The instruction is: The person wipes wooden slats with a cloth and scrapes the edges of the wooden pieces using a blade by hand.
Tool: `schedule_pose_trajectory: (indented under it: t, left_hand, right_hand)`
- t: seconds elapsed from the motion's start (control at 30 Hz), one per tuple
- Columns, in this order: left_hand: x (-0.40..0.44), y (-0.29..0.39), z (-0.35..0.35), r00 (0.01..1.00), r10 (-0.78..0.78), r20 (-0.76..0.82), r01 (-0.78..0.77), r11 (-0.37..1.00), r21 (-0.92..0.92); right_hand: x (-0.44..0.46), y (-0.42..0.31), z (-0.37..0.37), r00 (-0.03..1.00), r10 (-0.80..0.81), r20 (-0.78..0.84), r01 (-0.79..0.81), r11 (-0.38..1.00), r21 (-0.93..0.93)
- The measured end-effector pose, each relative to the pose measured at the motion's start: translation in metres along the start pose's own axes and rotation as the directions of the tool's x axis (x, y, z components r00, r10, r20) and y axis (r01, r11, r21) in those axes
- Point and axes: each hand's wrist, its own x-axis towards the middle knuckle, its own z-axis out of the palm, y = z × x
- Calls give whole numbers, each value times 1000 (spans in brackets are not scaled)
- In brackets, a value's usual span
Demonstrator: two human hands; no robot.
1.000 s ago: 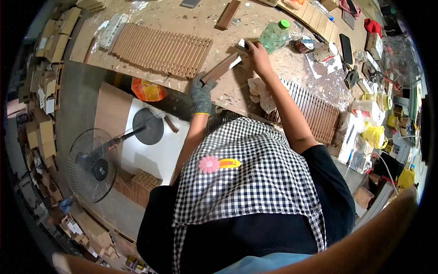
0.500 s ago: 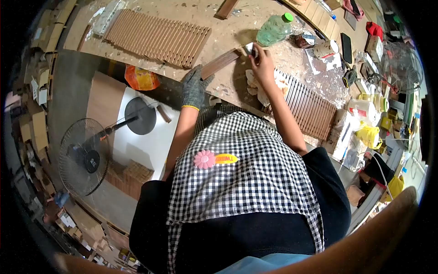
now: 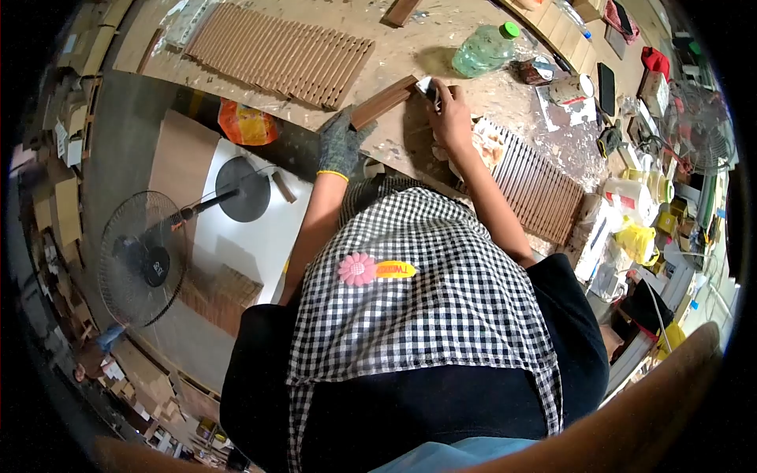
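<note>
A dark grey glove with a yellow cuff covers my left hand (image 3: 340, 143), which grips the near end of a brown wooden strip (image 3: 384, 102) above the workbench edge. My bare right hand (image 3: 449, 118) pinches a small white and dark block (image 3: 426, 87) at the strip's far end. A green-capped clear bottle (image 3: 482, 50) stands just beyond that hand. To the left lies a row of brown slats (image 3: 280, 55). Another row of slats (image 3: 536, 183) lies right of my right forearm, with a crumpled stained cloth (image 3: 487, 143) at its edge.
Beyond the bottle are an open can (image 3: 538, 69), a white cup (image 3: 571, 90) and a black phone (image 3: 605, 88). A black fan (image 3: 146, 258) stands at the lower left, near an orange bag (image 3: 247, 123). A person (image 3: 93, 356) is at the far lower left.
The white and dark block moved from beyond the strip onto its far end. The strip shifted slightly, held by my left hand throughout. The whole view has also shifted a little.
</note>
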Motion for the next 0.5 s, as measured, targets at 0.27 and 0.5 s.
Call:
schedule_pose_trajectory:
  t: [0.27,0.5]
  left_hand:
    - [-5,12,-3,915,203,348,-397,308,864]
    - [-12,16,1,820,136,555,-541,-133,831]
  right_hand:
    - [-40,-66,29,896,-303,324,272,952,140]
    - [-18,-41,-42,989,-138,61,122,971,204]
